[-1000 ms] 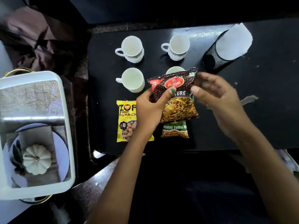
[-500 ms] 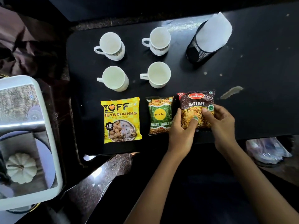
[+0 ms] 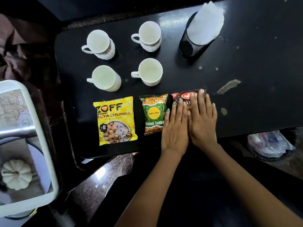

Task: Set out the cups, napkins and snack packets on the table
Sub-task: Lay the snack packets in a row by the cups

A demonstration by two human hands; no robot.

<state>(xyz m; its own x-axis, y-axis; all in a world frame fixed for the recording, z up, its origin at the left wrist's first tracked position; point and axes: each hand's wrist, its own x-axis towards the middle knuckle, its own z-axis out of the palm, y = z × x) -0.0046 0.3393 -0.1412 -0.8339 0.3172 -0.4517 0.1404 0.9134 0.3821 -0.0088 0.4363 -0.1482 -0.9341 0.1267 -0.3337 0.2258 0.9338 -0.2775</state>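
Both hands (image 3: 188, 125) press flat, fingers (image 3: 177, 108) spread, on the maroon packet (image 3: 180, 97), its long axis pointing away.

Black table (image 3: 246, 112): 4 white cups (image 3: 148, 72) in a 2-by-2 block, handles left. Black mesh holder (image 3: 190, 46) with white napkins (image 3: 206, 27), far right of the cups. Near edge, 3 packets in a row: yellow packet (image 3: 115, 120), green packet (image 3: 153, 113), dark packet (image 3: 180, 96). Left hand (image 3: 175, 126) and right hand (image 3: 202, 122) lie flat, fingers extended, side by side on the dark packet.
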